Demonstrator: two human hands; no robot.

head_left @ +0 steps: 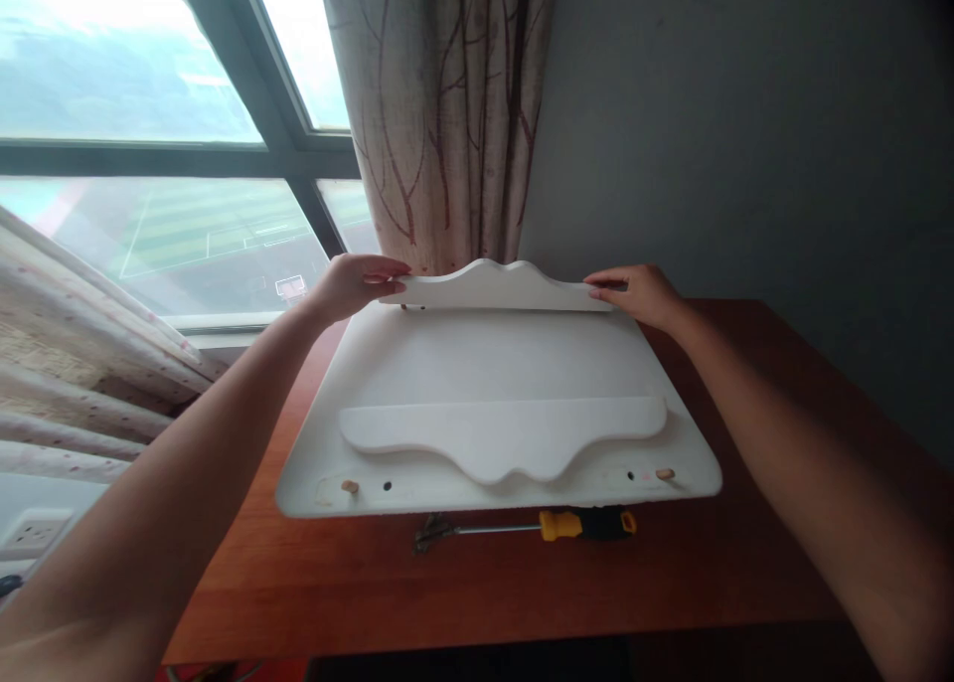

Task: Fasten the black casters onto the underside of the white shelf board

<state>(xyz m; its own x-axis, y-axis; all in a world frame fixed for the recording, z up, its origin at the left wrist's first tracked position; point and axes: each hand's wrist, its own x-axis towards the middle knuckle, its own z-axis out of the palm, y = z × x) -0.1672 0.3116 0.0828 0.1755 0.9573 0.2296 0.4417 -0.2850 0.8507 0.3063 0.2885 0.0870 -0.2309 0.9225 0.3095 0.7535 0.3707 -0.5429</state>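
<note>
My left hand [364, 282] pinches the left end of a white wavy-edged panel [496, 286], while my right hand [632, 289] grips its right end. This panel is held at the far edge of a large white board [484, 354], its curved side up; whether it touches the board I cannot tell. A second white wavy panel [507, 428] lies on the near part of the board, curved side toward me. Two wooden dowels, a left dowel [350, 486] and a right dowel [665, 474], stick up near the front corners, each beside a dark hole.
On the reddish-brown table [477, 593], a yellow-and-black screwdriver [588, 524] lies before the board, with small dark hardware [433, 531] by its tip. Behind are a patterned curtain [447, 115], a grey wall [730, 135] and a window at left. A wall socket [36, 533] is at lower left.
</note>
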